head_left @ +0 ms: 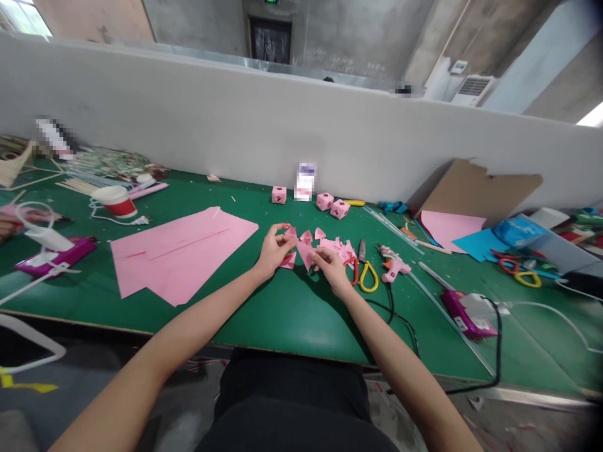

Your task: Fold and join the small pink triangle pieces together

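My left hand (273, 252) is closed, thumb and fingers pinching a cut pink paper piece (305, 252) just above the table. On the same paper's right edge, my right hand (331, 269) has its fingertips closed. Folds and points stick up along the paper's top. A small pink scrap (288, 260) lies under my left fingers. Behind my right hand is a pile of pink paper cut-outs (343, 248). Scissors (369, 276) with yellow and red handles lie right of it, beside a pink glue gun (394, 267). Farther back sit pink paper cubes (279, 195) with cut-out holes.
Large pink paper sheets (183, 257) cover the left of the green table (282, 320). Purple power strips (464, 314) and cords lie at both sides. A paper cup (117, 202), cardboard (475, 194) and a grey partition (226, 119) stand farther back. Another person's hand (12, 223) shows at far left.
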Demonstrator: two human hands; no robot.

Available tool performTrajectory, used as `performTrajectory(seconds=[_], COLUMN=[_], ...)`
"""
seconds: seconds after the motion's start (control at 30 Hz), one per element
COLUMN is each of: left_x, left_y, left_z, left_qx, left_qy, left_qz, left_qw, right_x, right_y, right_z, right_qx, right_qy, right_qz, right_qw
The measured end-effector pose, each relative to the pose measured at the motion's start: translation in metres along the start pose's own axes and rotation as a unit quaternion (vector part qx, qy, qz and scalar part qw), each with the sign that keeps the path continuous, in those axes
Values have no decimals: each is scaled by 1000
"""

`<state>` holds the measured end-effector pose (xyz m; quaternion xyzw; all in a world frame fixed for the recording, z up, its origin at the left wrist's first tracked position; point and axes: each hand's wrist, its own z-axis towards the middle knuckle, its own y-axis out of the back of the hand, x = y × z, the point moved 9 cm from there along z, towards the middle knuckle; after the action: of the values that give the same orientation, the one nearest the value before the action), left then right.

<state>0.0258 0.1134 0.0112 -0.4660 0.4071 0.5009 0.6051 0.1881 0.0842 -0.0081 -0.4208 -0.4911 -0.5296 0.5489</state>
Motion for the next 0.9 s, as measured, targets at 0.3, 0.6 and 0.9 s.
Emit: performTrajectory(seconds=[0.3,0.6,0.9], left_x=[4,7,2], left_y=[0,-5,-30], left_z=[2,2,-7], left_qx=[0,22,127], left_qy=[15,27,-15], left_qz=[-29,-42,27], left_qw=[999,999,991], right_x=[-10,-7,-8], right_y=[-14,-19,-1], right_z=[-2,-5,2], right_qx=[48,80,-2], right_qy=[-65,-43,-9], right_qz=[81,55,11], right_qw=[993,994,1000])
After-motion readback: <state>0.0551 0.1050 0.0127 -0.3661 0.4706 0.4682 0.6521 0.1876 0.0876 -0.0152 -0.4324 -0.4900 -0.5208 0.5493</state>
